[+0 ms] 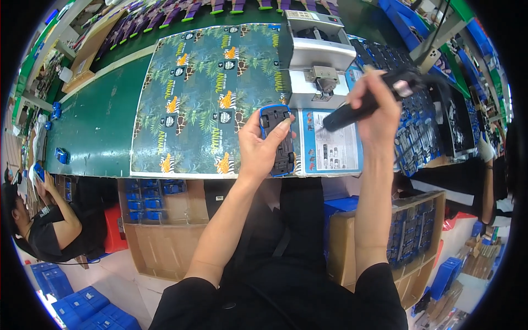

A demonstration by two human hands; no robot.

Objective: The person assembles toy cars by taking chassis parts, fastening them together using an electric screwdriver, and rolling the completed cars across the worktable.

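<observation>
My left hand grips a toy car with its black underside facing up and a blue rim around it. The thumb presses on the underside, and the car is over the front edge of the printed sheet. My right hand is closed around a black electric screwdriver, its nose pointing down and left, apart from the car. Beyond the car stands a light grey box-shaped machine with a small metal fitting on its front. A printed paper lies below the screwdriver.
Animal-patterned sheets cover the green table. Many blue-and-black toy parts are laid out at right. Cardboard boxes stand on either side of my legs. A co-worker sits at left; another's gloved hand shows at right.
</observation>
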